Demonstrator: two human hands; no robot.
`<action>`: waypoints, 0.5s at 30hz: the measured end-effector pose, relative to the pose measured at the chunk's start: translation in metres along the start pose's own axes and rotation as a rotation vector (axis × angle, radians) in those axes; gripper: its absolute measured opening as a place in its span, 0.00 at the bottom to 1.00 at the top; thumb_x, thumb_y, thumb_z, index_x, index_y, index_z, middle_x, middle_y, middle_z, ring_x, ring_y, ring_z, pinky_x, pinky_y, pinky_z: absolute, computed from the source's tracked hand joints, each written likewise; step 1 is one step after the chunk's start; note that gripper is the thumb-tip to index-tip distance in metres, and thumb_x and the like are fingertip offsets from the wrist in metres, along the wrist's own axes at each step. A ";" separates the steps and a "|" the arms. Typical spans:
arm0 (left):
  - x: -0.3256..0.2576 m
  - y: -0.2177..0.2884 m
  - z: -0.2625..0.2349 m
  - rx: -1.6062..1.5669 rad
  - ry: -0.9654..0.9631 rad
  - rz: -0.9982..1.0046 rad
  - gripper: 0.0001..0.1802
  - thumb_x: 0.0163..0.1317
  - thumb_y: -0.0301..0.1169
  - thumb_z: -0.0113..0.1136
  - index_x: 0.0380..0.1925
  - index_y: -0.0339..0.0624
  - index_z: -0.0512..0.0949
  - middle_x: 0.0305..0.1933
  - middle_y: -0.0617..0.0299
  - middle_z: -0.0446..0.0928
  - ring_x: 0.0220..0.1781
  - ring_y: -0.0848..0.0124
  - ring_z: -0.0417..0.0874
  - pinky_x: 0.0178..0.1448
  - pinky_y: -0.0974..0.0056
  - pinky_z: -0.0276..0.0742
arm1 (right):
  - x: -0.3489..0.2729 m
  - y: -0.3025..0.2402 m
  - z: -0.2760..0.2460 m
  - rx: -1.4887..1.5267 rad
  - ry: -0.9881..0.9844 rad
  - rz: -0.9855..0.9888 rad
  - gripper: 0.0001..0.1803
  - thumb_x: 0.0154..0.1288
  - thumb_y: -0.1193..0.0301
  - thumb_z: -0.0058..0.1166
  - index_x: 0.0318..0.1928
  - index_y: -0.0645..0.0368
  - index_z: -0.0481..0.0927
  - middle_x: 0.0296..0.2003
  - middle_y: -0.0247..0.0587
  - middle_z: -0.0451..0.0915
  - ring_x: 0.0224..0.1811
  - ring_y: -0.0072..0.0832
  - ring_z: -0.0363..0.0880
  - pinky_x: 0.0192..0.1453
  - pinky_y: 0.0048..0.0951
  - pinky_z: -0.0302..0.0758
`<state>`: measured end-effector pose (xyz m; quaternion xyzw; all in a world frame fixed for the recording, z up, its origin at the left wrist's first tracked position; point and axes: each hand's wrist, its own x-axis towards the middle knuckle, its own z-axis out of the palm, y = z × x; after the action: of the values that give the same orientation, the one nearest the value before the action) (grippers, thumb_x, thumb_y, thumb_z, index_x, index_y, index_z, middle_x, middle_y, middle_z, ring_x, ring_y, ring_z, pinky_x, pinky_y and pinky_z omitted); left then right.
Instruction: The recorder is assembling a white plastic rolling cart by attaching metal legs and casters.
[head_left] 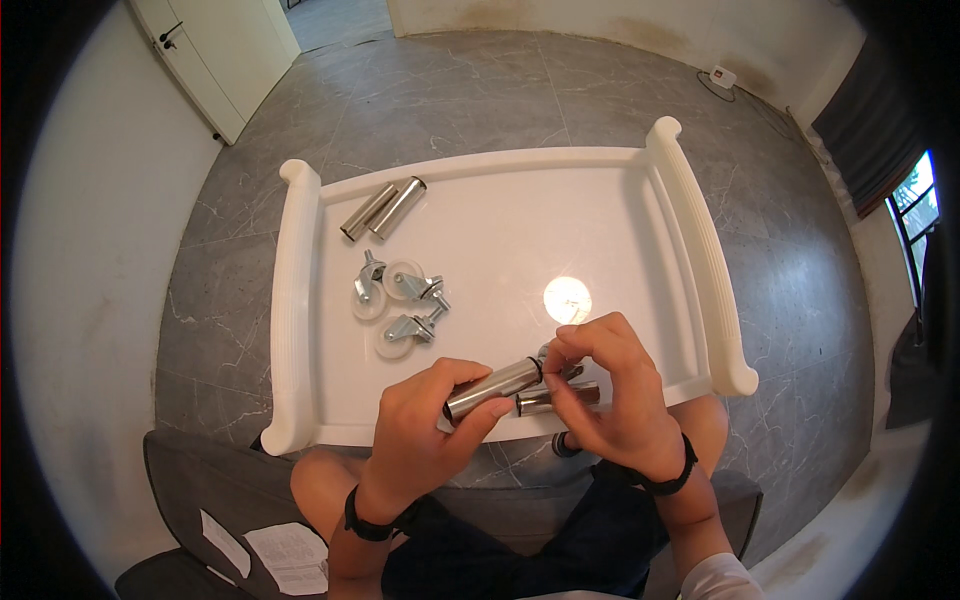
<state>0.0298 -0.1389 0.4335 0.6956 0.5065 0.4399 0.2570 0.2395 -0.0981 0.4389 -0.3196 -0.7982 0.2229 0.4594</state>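
My left hand [425, 425] is wrapped round a shiny metal tube [492, 388] with black-ringed ends, tilted up to the right. At its upper right end, the thumb and fingers of my right hand [617, 400] are closed in a pinch. A bit of metal shows beside those fingertips, but the hand hides most of it. Below and partly behind my right hand, another metal tube [540, 401] lies on the white tray-like panel [480, 235]. Three casters [408, 328] with clear wheels and threaded stems rest left of centre on the panel.
Two more metal tubes [398, 207] lie at the panel's far left. Curved, ribbed white rails [296, 310] rise along its left and right sides. Sheets of paper [288, 557] lie on a dark grey seat [190, 480] at lower left. A white door [215, 65] stands far left.
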 end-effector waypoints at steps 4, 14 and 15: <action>-0.003 0.001 -0.001 0.034 -0.034 -0.033 0.15 0.60 0.34 0.73 0.40 0.36 0.81 0.32 0.56 0.85 0.29 0.71 0.85 0.35 0.69 0.78 | 0.000 -0.001 -0.003 -0.013 -0.029 0.017 0.31 0.52 0.86 0.64 0.59 0.61 0.73 0.36 0.40 0.81 0.37 0.35 0.80 0.41 0.33 0.78; 0.000 0.008 -0.001 -0.022 -0.052 -0.126 0.15 0.60 0.33 0.72 0.41 0.36 0.81 0.31 0.56 0.85 0.30 0.70 0.85 0.36 0.69 0.78 | 0.000 -0.003 -0.008 -0.068 -0.129 0.114 0.29 0.53 0.82 0.65 0.57 0.59 0.74 0.34 0.37 0.80 0.34 0.36 0.74 0.41 0.36 0.72; 0.000 0.009 -0.001 -0.039 -0.050 -0.147 0.14 0.60 0.33 0.72 0.40 0.36 0.81 0.31 0.56 0.85 0.30 0.70 0.85 0.36 0.69 0.78 | 0.000 -0.003 -0.008 -0.033 -0.110 0.116 0.28 0.54 0.82 0.65 0.57 0.58 0.74 0.33 0.37 0.79 0.34 0.36 0.73 0.41 0.36 0.71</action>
<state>0.0330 -0.1423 0.4414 0.6621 0.5410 0.4120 0.3149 0.2453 -0.0999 0.4444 -0.3602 -0.8060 0.2530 0.3957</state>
